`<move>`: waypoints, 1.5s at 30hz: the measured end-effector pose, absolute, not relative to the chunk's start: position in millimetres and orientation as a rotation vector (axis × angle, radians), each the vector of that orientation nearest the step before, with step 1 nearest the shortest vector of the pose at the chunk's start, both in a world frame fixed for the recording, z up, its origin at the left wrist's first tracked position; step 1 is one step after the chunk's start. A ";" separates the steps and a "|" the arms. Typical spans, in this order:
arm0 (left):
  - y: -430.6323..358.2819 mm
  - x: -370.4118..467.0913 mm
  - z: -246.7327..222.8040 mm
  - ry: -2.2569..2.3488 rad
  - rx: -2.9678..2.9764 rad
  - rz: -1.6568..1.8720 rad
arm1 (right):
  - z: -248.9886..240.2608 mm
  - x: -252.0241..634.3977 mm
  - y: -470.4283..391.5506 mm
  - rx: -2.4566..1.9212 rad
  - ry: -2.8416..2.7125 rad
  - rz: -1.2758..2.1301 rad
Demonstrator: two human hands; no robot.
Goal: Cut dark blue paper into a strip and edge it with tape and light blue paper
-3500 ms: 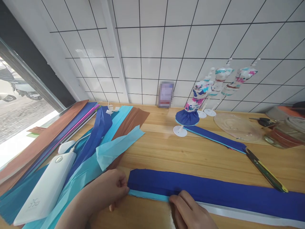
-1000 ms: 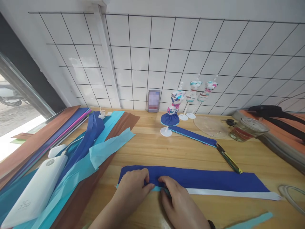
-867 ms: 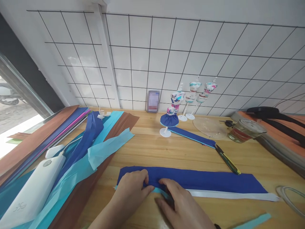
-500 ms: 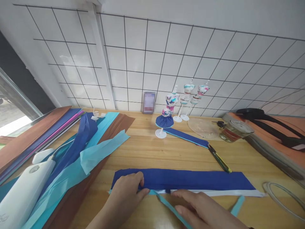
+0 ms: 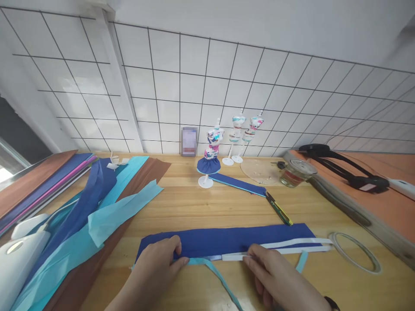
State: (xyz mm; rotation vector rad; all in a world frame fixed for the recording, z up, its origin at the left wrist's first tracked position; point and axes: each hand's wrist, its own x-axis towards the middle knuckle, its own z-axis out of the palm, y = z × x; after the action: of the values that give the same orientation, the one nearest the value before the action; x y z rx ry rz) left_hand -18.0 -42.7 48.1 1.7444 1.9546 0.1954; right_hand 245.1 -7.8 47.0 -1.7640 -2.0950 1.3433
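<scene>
A long dark-blue strip [image 5: 223, 239] of crepe-like material lies across the table. A narrow turquoise strip [image 5: 217, 273] runs along its near edge at the left, its free end curling toward me. My left hand [image 5: 158, 263] is closed at the blue strip's left end, thumb and curled index finger pressing the turquoise strip to the edge. My right hand [image 5: 279, 276] pinches a white tape backing [image 5: 292, 243] near the middle of that edge. Part of the backing is lifted in a loop toward the right. A short turquoise piece [image 5: 302, 261] lies beside my right hand.
A tape roll [image 5: 372, 263] lies at the right. Behind are a utility knife [image 5: 279, 209], a folded blue strip [image 5: 241, 185], mini mannequins [image 5: 214, 142] on stands and a glass jar [image 5: 296, 172]. Coloured sheets [image 5: 126, 211] and a white power bank [image 5: 22, 259] fill the left.
My right hand has moved along the edge, away from my left hand, and the white backing now loops up off the blue strip. The tape roll shows more fully. The camera view has shifted right.
</scene>
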 end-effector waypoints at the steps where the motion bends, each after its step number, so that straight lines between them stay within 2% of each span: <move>1: -42.7 -17.7 48.8 1.956 1.747 0.189 | 45.8 253.1 -7.2 -1.777 -2.086 1.323; 5: -42.4 -16.5 50.5 1.958 1.753 0.169 | 39.6 292.1 -2.0 -1.874 -2.047 1.179; 12: -38.7 -16.1 50.5 1.958 1.769 0.130 | 41.0 341.4 8.8 -2.151 -2.008 0.718; 14: -39.3 -16.3 50.2 1.960 1.773 0.139 | 49.1 331.7 2.9 -2.068 -2.003 0.559; 17: -41.2 -16.6 50.1 1.954 1.770 0.142 | 62.5 295.4 -11.1 -1.719 -2.138 0.483; 20: -41.7 -16.5 50.3 1.949 1.769 0.147 | 67.9 252.0 -20.5 -1.381 -2.422 0.510; 26: -40.6 -16.6 50.0 1.934 1.757 0.163 | 58.5 215.9 -20.5 -1.455 -2.639 0.559; 34: -42.1 -17.5 48.1 1.943 1.732 0.201 | 72.6 228.0 -7.2 -1.539 -2.456 0.890; 45: -40.3 -17.8 47.1 1.932 1.727 0.136 | 62.5 238.8 8.3 -1.653 -2.373 0.881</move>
State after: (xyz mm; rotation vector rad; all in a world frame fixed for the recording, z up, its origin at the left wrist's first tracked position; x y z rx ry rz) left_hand -17.8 -40.3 47.1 1.7270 1.9319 0.1355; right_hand 238.8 8.3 62.5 -1.6528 -2.3731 0.8809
